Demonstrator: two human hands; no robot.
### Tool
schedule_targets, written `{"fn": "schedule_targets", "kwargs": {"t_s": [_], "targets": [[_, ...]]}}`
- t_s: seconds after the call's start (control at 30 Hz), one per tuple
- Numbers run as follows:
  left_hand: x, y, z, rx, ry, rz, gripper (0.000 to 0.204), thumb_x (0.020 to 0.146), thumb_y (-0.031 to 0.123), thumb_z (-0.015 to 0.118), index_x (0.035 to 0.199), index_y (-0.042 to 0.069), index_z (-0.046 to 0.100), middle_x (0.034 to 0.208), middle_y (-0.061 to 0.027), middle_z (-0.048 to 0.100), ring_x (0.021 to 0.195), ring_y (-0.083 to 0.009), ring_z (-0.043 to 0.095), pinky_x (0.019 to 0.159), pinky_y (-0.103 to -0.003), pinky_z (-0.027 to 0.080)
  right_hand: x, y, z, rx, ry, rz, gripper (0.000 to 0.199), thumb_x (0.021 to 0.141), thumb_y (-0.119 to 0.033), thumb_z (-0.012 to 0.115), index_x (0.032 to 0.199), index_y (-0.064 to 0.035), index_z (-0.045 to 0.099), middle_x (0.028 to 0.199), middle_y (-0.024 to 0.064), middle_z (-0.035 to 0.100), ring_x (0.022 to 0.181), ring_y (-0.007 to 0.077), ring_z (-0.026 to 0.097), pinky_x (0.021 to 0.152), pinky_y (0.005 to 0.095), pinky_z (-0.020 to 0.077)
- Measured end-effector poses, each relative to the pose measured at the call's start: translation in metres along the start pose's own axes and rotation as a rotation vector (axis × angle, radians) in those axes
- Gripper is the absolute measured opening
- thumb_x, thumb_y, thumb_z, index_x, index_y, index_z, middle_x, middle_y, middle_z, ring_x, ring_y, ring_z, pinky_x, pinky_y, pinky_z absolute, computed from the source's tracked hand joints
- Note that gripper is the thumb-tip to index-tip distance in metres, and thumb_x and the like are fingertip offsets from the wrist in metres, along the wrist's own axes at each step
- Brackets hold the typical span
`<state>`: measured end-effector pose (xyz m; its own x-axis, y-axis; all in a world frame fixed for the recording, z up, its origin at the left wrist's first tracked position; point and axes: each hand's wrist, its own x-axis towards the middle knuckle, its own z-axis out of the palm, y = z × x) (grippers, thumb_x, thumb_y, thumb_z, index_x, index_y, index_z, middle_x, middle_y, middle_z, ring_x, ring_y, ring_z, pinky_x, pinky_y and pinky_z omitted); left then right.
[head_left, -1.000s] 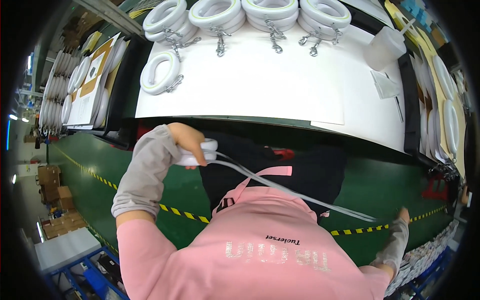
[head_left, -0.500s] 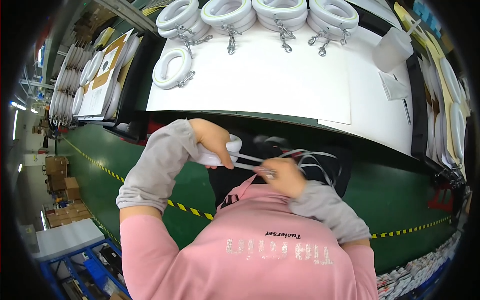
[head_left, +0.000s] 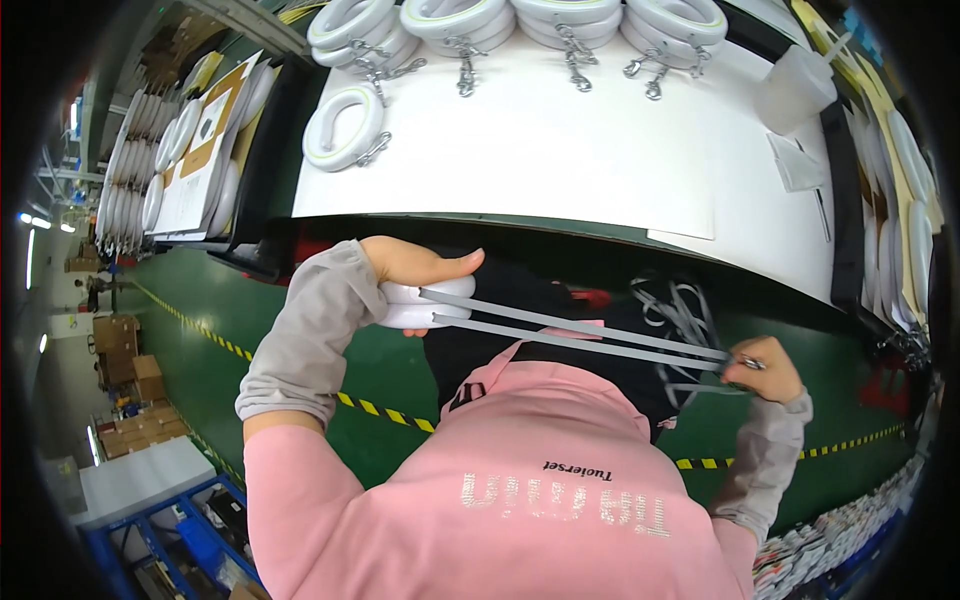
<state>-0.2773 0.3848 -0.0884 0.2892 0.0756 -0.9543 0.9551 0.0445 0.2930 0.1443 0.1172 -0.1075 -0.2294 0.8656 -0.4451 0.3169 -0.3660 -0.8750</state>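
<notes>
My left hand [head_left: 420, 262] grips a small white rounded coil [head_left: 408, 314], its thumb stretched out above and its other fingers mostly hidden underneath. Two flat grey cords [head_left: 590, 343] come out of the coil and run taut, side by side, to the right. At their far end my right hand [head_left: 774, 372] is closed around them, out by my right side. A small metal piece [head_left: 752, 363] shows at its fingers, too small to name. Loose loops of grey cord [head_left: 685, 318] hang beside the taut stretch, over my dark lap.
White rings with metal snap hooks [head_left: 465, 28] stand stacked along the table's back, and a single white ring [head_left: 343, 130] lies at left. A white bottle [head_left: 793, 92] and a pen [head_left: 823, 213] are at right. Racks of white rings [head_left: 190, 150] flank the white tabletop [head_left: 520, 150].
My right hand has swept far to the right, drawing out a much longer stretch of the grey cords. My left hand stays about where it was with the coil; its thumb has lifted.
</notes>
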Motion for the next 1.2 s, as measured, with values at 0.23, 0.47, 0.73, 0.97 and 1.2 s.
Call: {"fn": "schedule_targets", "kwargs": {"t_s": [0.23, 0.47, 0.73, 0.97, 1.2], "targets": [[-0.013, -0.01, 0.0, 0.029, 0.01, -0.049, 0.089, 0.084, 0.076, 0.02, 0.094, 0.0, 0.065, 0.081, -0.0134, 0.066, 0.067, -0.02, 0.064, 0.066, -0.031, 0.052, -0.042, 0.009, -0.031, 0.037, 0.114, 0.166, 0.018, 0.077, -0.012, 0.068, 0.068, 0.0035, 0.066, 0.058, 0.0058, 0.054, 0.047, 0.0092, 0.048, 0.042, 0.0246, 0.0315], [-0.01, 0.001, -0.008, 0.128, -0.017, -0.05, 0.089, 0.082, 0.079, 0.023, 0.095, 0.002, 0.066, 0.086, -0.0144, 0.067, 0.073, -0.0209, 0.064, 0.072, -0.032, 0.051, -0.082, 0.07, -0.044, 0.217, 0.524, 0.181, 0.031, 0.085, -0.027, 0.062, 0.072, 0.0009, 0.061, 0.061, 0.0055, 0.058, 0.039, 0.0067, 0.04, 0.038, 0.0219, 0.0311], [-0.012, 0.015, -0.004, 0.144, -0.027, -0.041, 0.09, 0.083, 0.078, 0.022, 0.105, 0.002, 0.065, 0.093, -0.015, 0.066, 0.081, -0.0226, 0.063, 0.081, -0.033, 0.048, -0.073, 0.109, -0.026, 0.436, 0.964, 0.308, 0.038, 0.095, -0.038, 0.051, 0.081, -0.0026, 0.056, 0.08, 0.0098, 0.065, 0.054, 0.0127, 0.057, 0.043, 0.0233, 0.0402], [-0.001, 0.017, 0.002, -0.015, -0.108, -0.015, 0.088, 0.084, 0.076, 0.022, 0.101, 0.001, 0.063, 0.086, -0.0154, 0.065, 0.073, -0.0223, 0.064, 0.072, -0.033, 0.051, -0.086, 0.21, -0.049, 1.608, 1.212, -0.663, 0.031, 0.095, -0.029, 0.05, 0.085, 0.0001, 0.05, 0.06, 0.0011, 0.038, 0.044, 0.0097, 0.026, 0.038, 0.0213, 0.0251], [0.009, 0.011, 0.009, -0.175, -0.177, 0.026, 0.086, 0.085, 0.075, 0.022, 0.097, 0.0, 0.061, 0.078, -0.0158, 0.064, 0.065, -0.022, 0.064, 0.063, -0.033, 0.053, -0.044, 0.132, -0.052, 1.627, 0.962, -1.023, 0.031, 0.094, -0.028, 0.051, 0.077, -0.0036, 0.045, 0.059, 0.0023, 0.03, 0.045, 0.0118, 0.029, 0.045, 0.0238, 0.0301]]}}
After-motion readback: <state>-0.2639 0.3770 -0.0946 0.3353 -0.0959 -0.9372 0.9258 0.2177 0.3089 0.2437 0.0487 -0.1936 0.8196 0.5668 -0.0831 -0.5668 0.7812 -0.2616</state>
